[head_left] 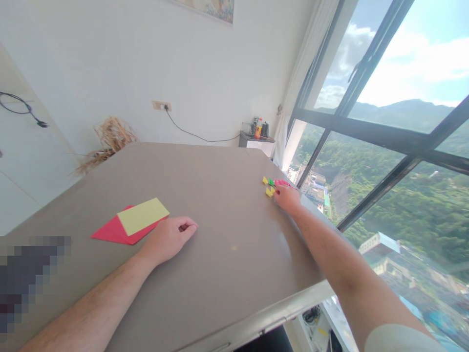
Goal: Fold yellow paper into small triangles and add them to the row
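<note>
My left hand rests on the table with its fingers curled in, and nothing shows in it. Beside its wrist and knuckles lie a yellow sheet of paper and red paper with a pointed left end, partly under the yellow. Stretched out to the table's right edge, my right hand is closed among small folded paper pieces. Yellow folded pieces and a green one sit just left of its fingertips. Pink folded pieces show behind the fingers, partly hidden. Whatever the fingertips pinch cannot be made out.
The grey-brown table fills the middle, its front edge near my body. Large windows run along the right side. A small cabinet with a bottle stands at the far right corner. Dried stalks are behind the left edge.
</note>
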A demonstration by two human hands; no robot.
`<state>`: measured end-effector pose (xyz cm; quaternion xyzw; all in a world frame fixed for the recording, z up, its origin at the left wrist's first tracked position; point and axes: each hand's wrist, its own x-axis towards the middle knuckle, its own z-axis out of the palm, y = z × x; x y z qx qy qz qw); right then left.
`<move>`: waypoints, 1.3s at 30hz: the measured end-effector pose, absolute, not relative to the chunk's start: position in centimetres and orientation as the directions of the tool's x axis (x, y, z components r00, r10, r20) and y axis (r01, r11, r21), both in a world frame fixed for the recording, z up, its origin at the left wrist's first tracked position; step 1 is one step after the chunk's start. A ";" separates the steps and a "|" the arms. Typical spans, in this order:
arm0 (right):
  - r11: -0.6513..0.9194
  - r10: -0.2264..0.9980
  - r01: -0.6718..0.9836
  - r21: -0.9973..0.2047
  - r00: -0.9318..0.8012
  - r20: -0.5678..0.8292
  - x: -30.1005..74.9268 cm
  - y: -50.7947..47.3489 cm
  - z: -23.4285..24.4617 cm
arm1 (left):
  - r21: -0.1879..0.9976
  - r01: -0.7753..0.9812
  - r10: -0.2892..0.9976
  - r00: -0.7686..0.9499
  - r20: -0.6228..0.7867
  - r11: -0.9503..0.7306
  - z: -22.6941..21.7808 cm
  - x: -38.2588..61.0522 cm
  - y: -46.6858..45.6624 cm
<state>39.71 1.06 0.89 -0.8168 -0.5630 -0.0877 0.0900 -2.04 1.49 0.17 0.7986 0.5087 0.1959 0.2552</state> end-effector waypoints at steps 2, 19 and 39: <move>-0.356 0.900 0.933 -0.054 0.358 0.248 39.6 1.1 0.9 | 0.610 0.709 0.912 0.406 0.058 -0.354 0.1 -2.1 1.5; -0.360 0.904 0.909 -0.209 0.396 0.164 35.6 -2.5 0.8 | 0.611 0.708 0.911 0.408 0.056 -0.354 0.1 -2.1 1.5; 0.355 0.933 0.822 -0.445 -0.338 0.120 11.2 3.5 3.6 | 0.710 0.438 0.673 0.737 0.067 -0.551 0.9 -1.4 -1.7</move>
